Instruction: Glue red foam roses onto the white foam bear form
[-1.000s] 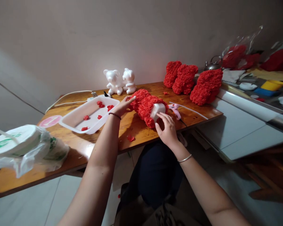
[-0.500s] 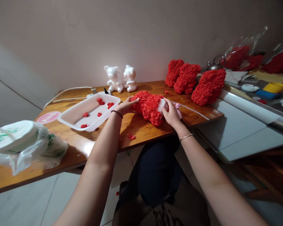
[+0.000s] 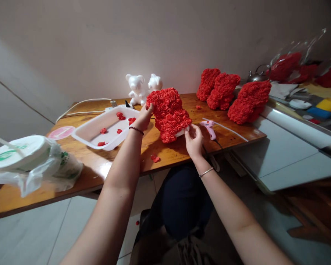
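Between my hands a bear covered in red foam roses point(image 3: 168, 116) is held up over the table, tilted, with a bit of white base showing at its lower right. My left hand point(image 3: 145, 117) grips its upper left side. My right hand point(image 3: 194, 140) pinches the lower right edge, thumb and fingertips at the white part. Just right of that hand lies a pink glue gun point(image 3: 209, 129) with a long white glue stick point(image 3: 228, 130). Left of the bear is a translucent plastic tub point(image 3: 84, 141) with several red roses in it. A loose red rose point(image 3: 155, 158) lies near the table's front edge.
Two white foam bears point(image 3: 136, 88) stand at the back by a power strip point(image 3: 118, 107). Three rose-covered bears point(image 3: 223, 90) sit at the back right. A bagged white tissue roll point(image 3: 35, 158) occupies the left. A kettle point(image 3: 259, 76) and clutter lie far right.
The rose bear has been raised and turned more upright, its white base now facing down and mostly hidden. My right hand has moved down and left, uncovering the glue gun.
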`<state>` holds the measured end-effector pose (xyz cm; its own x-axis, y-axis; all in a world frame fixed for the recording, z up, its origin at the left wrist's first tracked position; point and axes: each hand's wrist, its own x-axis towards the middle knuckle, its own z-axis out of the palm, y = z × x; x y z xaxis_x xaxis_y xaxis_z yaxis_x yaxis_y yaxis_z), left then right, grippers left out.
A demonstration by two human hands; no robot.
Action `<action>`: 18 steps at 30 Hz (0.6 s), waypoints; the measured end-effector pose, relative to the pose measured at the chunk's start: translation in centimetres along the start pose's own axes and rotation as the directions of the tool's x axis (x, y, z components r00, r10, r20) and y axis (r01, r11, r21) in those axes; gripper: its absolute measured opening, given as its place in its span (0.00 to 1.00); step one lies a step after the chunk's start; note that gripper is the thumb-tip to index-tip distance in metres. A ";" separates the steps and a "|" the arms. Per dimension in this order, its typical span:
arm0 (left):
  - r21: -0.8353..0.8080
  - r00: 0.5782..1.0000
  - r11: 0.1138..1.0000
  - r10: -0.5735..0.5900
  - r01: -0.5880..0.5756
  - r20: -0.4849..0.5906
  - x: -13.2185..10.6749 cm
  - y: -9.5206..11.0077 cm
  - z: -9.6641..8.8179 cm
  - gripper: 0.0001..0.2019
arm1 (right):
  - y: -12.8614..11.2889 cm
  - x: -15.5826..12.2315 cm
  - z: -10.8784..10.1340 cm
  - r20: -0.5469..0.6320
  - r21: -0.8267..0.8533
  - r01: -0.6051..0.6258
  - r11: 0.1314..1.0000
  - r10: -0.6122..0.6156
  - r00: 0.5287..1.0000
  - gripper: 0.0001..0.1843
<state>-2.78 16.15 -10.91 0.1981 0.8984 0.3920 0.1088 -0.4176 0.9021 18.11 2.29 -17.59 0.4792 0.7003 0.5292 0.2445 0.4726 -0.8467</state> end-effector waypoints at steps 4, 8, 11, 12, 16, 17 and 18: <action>-0.034 0.990 0.990 0.135 -0.133 0.051 -0.4 -0.3 0.8 0.39 | -0.1 -0.5 0.9 -0.016 0.028 -0.042 0.999 0.042 0.999 0.22; -0.136 0.988 0.985 0.122 -0.110 0.091 -0.7 -0.3 2.0 0.45 | -0.2 -0.7 1.5 -0.016 0.066 -0.059 0.996 0.061 0.998 0.22; -0.215 0.992 0.973 0.103 -0.084 0.076 -0.8 -0.1 2.4 0.46 | -0.4 -1.1 1.4 0.029 0.063 -0.061 0.996 0.060 0.998 0.23; -0.230 0.993 0.971 0.092 -0.072 0.078 -0.8 0.0 2.5 0.46 | -0.4 -1.1 1.0 0.057 0.051 -0.055 0.997 0.052 0.997 0.23; -0.256 0.994 0.966 0.064 -0.039 0.089 -0.9 0.2 2.3 0.45 | 0.9 0.4 -2.9 -0.018 -0.079 0.006 0.997 -0.007 1.000 0.19; -0.263 0.994 0.964 0.060 -0.035 0.088 -0.9 0.1 2.3 0.44 | 1.5 1.3 -4.4 -0.126 -0.156 -0.006 0.988 -0.013 0.992 0.17; -0.268 0.995 0.963 0.055 -0.030 0.087 -0.8 0.0 2.3 0.44 | 2.4 2.3 -5.9 -0.234 -0.246 -0.044 0.968 -0.015 0.972 0.15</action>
<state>-0.75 15.07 -11.63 0.2876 0.8589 0.4238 -0.1626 -0.3923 0.9054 24.77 1.85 -18.72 0.6591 0.5486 0.5144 0.4231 0.2950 -0.8567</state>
